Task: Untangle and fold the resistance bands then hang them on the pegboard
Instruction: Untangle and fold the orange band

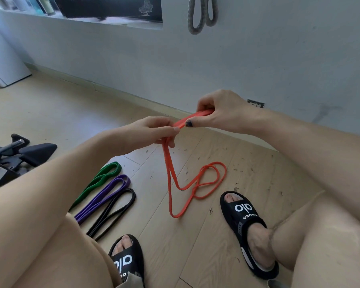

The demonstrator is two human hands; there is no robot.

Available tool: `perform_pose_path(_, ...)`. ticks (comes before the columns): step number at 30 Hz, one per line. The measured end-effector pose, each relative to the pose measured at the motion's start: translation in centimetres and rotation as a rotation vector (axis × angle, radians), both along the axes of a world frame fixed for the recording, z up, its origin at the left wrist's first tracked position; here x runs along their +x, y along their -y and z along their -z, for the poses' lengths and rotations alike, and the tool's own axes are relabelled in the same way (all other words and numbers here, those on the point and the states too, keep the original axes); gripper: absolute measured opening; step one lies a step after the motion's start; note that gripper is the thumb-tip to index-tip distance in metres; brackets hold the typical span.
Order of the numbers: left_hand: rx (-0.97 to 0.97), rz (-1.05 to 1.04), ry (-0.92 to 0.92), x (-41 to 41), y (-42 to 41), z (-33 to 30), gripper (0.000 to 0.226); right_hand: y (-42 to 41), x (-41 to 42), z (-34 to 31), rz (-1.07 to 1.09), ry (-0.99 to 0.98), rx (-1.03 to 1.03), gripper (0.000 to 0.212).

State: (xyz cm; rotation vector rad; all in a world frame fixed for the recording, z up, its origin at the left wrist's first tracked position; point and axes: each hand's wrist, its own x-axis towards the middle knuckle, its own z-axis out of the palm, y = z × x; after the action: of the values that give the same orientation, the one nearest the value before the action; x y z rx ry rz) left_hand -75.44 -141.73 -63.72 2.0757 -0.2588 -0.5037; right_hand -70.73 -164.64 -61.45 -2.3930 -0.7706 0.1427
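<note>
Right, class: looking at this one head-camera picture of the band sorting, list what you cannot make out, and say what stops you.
- Green band: its near end is hidden behind the left forearm.
- Purple band: its near end is hidden by the left knee.
- Grey loops on the wall: their tops are cut off by the top edge, so what holds them is unseen.
- Orange band: the stretch inside the left hand and the right hand is covered by fingers.

Both hands (154, 129) (220, 111) pinch the orange band (192, 117) above the floor (50, 113).

- The grey band (202, 15) on the wall is cut off by the top edge.
- The green band (100, 179), purple band (104, 196) and black band (114, 210) are partly hidden behind the left forearm.
</note>
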Motion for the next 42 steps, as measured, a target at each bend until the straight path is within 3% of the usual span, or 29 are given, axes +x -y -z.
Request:
perform_pose_path(5, -0.056, -0.029, -0.079, 0.4, -0.6, 0.1, 0.033, 0.1, -0.1, -0.2, 0.002, -0.028, 0.021, 0.036)
perform_pose_path(11, -0.030, -0.034, 0.029, 0.3, -0.6, 0.0, 0.022, 0.4, 0.0, -0.2, 0.042, -0.045, 0.033, 0.040)
perform_pose_path(14, 0.073, 0.027, 0.149, 0.2, -0.7, -0.2, 0.034, 0.4, 0.1, -0.2, 0.057, -0.049, 0.032, 0.040)
perform_pose_path(19, 0.195, -0.001, 0.213, 0.1, 0.1, 0.0, 0.016, 0.4, 0.1, -0.1, 0.067, -0.062, 0.019, 0.037)
perform_pose_path(25, 0.339, 0.048, 0.294, 0.0, 1.1, -0.6, 0.008, 0.5, 0.0, -0.1, 0.074, -0.050, 0.033, 0.043)
perform_pose_path(42, 0.090, 0.028, 0.133, 0.0, 0.3, -0.5, 0.012, 0.8, -0.3, -0.4, 0.085, -0.058, 0.042, 0.038)
